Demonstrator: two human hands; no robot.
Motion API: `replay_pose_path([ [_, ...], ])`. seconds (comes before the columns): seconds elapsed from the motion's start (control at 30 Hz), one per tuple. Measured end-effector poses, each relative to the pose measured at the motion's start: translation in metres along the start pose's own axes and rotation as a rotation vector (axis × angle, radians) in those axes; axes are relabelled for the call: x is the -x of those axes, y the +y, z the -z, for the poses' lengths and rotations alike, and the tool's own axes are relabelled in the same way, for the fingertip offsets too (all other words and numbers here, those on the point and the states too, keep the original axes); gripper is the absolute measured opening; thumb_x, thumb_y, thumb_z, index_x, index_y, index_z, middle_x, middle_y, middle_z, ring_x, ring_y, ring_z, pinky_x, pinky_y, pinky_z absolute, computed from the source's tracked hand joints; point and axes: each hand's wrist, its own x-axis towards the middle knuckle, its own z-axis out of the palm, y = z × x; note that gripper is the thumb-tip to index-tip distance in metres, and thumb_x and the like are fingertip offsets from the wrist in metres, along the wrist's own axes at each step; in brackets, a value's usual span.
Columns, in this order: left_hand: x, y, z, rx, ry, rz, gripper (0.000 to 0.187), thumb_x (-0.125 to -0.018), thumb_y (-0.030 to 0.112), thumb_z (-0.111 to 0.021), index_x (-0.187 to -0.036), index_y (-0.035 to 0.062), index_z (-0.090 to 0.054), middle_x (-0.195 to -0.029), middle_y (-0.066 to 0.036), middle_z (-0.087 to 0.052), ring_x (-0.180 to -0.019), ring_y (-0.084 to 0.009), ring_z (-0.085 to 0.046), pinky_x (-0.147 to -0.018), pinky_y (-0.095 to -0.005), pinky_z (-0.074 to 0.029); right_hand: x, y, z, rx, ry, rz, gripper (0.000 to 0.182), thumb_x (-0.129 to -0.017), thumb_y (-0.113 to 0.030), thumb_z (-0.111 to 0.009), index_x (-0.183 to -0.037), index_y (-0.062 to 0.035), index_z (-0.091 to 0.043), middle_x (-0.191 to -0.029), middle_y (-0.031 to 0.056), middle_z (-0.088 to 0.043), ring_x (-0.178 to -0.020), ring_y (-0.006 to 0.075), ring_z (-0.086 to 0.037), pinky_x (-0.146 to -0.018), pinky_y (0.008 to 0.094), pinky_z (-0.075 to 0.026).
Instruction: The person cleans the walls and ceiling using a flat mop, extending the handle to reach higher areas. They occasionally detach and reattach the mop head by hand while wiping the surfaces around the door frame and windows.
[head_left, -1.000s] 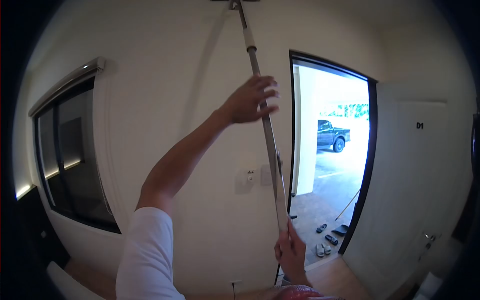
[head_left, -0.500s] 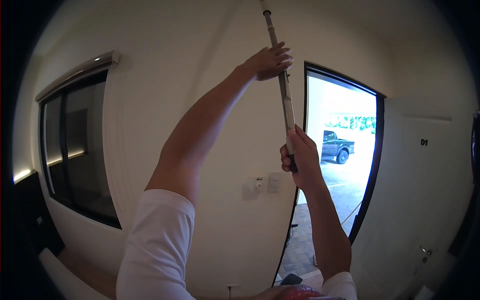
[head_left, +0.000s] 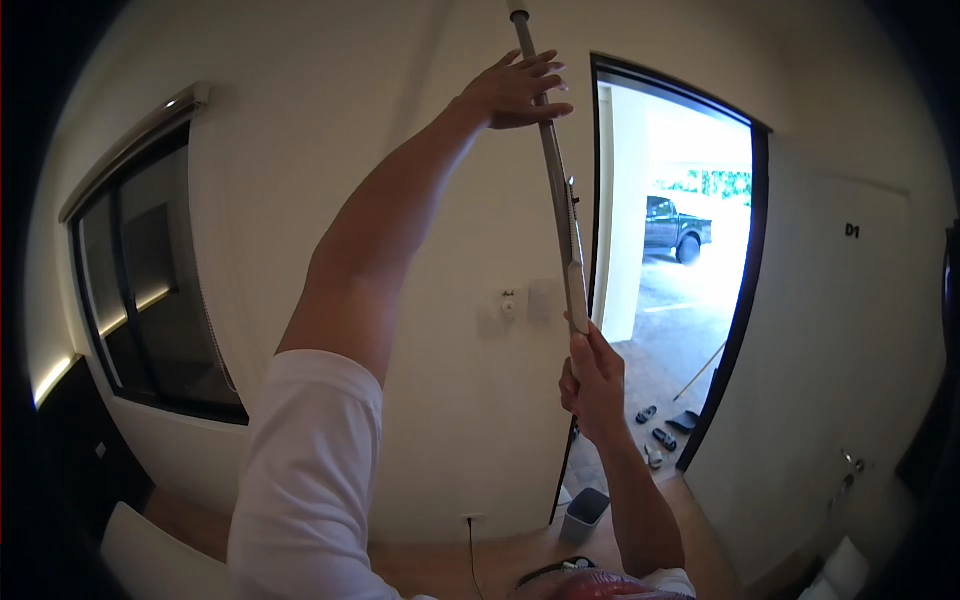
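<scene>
A long grey telescopic pole (head_left: 551, 155) rises steeply in front of me, leaning slightly left at the top, where its end runs out of view. My right hand (head_left: 597, 385) is wrapped around its lower end, by a pale grip section with a slim piece running alongside. Higher up, my left hand (head_left: 518, 92) lies across the shaft with its fingers stretched and apart, touching the pole without closing round it. Both arms are raised.
An open doorway (head_left: 597, 200) right of the pole shows a dark pickup truck (head_left: 678, 230) and several slippers (head_left: 664, 439) outside. A grey bin (head_left: 585, 515) stands by the doorway. The door (head_left: 830, 330) is at right, a window (head_left: 150, 280) at left, a wall-mounted device (head_left: 508, 304) ahead.
The view has tilted downward, bringing the floor and bin into sight. My left hand's fingers have loosened and straightened; the right hand keeps its hold on the pole.
</scene>
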Motion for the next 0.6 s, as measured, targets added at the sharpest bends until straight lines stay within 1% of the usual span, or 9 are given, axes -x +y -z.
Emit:
replay_pose_path([
  [0.07,0.005,0.011,-0.005,0.041,0.026,-0.015,0.065,-0.100,0.067,-0.039,-0.130,0.0142,-0.062,-0.151,-0.011,-0.050,-0.151,-0.0254,-0.031,-0.128,-0.0511,-0.019,0.017,0.003,0.015,0.032,0.028,-0.019,0.044,-0.108,-0.031,-0.054,-0.144,-0.0048,-0.052,-0.056,-0.0069,-0.040,-0.042,0.0015,-0.035,-0.038,0.0210,-0.028],
  [0.13,0.009,0.033,-0.005,0.029,0.077,-0.113,0.054,-0.099,0.058,-0.047,-0.099,0.0067,-0.066,-0.113,-0.015,-0.062,-0.121,-0.0302,-0.055,-0.120,-0.0515,-0.031,0.038,0.009,0.027,0.064,0.057,-0.024,0.042,-0.108,-0.028,-0.054,-0.143,-0.0034,-0.052,-0.058,-0.0077,-0.042,-0.044,0.0004,-0.038,-0.039,0.0207,-0.031],
  [0.17,0.014,0.043,-0.004,0.035,0.074,-0.120,0.054,-0.099,0.058,-0.047,-0.099,0.0067,-0.066,-0.113,-0.015,-0.062,-0.121,-0.0302,-0.055,-0.120,-0.0515,-0.031,0.052,0.015,0.030,0.109,0.081,-0.035,0.043,-0.108,-0.027,-0.054,-0.144,-0.0030,-0.051,-0.061,-0.0074,-0.044,-0.047,0.0003,-0.040,-0.041,0.0200,-0.032],
  [0.23,0.036,0.069,-0.004,0.137,0.042,-0.202,0.050,-0.096,0.051,-0.054,-0.078,0.0053,-0.057,-0.088,-0.012,-0.055,-0.090,-0.0299,-0.054,-0.112,-0.0508,-0.037,0.087,0.027,0.038,0.148,0.108,-0.061,0.044,-0.108,-0.026,-0.055,-0.145,-0.0026,-0.050,-0.064,-0.0072,-0.046,-0.049,0.0001,-0.042,-0.043,0.0193,-0.034],
  [0.27,0.045,0.084,-0.007,0.191,0.147,-0.241,0.050,-0.094,0.049,-0.057,-0.069,0.0061,-0.056,-0.077,-0.011,-0.054,-0.084,-0.0293,-0.052,-0.106,-0.0477,-0.042,0.104,0.030,0.044,0.108,0.090,-0.112,0.045,-0.108,-0.024,-0.056,-0.146,-0.0025,-0.049,-0.067,-0.0068,-0.048,-0.051,0.0002,-0.043,-0.044,0.0191,-0.035],
  [0.37,0.070,0.129,0.010,0.203,-0.075,-0.232,0.051,-0.093,0.049,-0.057,-0.064,0.0068,-0.057,-0.071,-0.010,-0.053,-0.083,-0.0277,-0.053,-0.099,-0.0443,-0.044,0.167,0.042,0.069,0.032,0.060,-0.224,0.044,-0.107,-0.019,-0.057,-0.146,-0.0025,-0.048,-0.073,-0.0058,-0.050,-0.055,0.0011,-0.045,-0.047,0.0196,-0.036],
  [0.43,0.088,0.162,0.012,0.212,-0.011,-0.271,0.054,-0.091,0.049,-0.057,-0.058,0.0069,-0.059,-0.063,-0.009,-0.053,-0.077,-0.0266,-0.054,-0.091,-0.0410,-0.045,0.215,0.041,0.087,-0.032,0.072,-0.296,0.045,-0.106,-0.019,-0.057,-0.147,-0.0032,-0.048,-0.073,-0.0053,-0.051,-0.058,0.0017,-0.046,-0.049,0.0198,-0.037],
  [0.53,0.119,0.227,0.032,0.275,-0.160,-0.276,0.059,-0.090,0.055,-0.057,-0.057,0.0054,-0.061,-0.059,-0.008,-0.055,-0.070,-0.0263,-0.054,-0.089,-0.0386,-0.046,0.284,0.025,0.108,0.078,0.151,-0.441,0.041,-0.104,-0.021,-0.061,-0.140,-0.0019,-0.055,-0.073,-0.0023,-0.054,-0.061,0.0040,-0.048,-0.051,0.0227,-0.039],
  [0.6,0.143,0.272,0.039,0.410,-0.126,-0.300,0.065,-0.087,0.061,-0.057,-0.056,0.0044,-0.063,-0.056,-0.007,-0.055,-0.064,-0.0255,-0.054,-0.083,-0.0366,-0.046,0.328,0.017,0.118,0.528,0.145,-0.500,0.030,-0.100,-0.025,-0.067,-0.116,0.0005,-0.067,-0.072,-0.0004,-0.056,-0.064,0.0062,-0.051,-0.052,0.0282,-0.040],
])
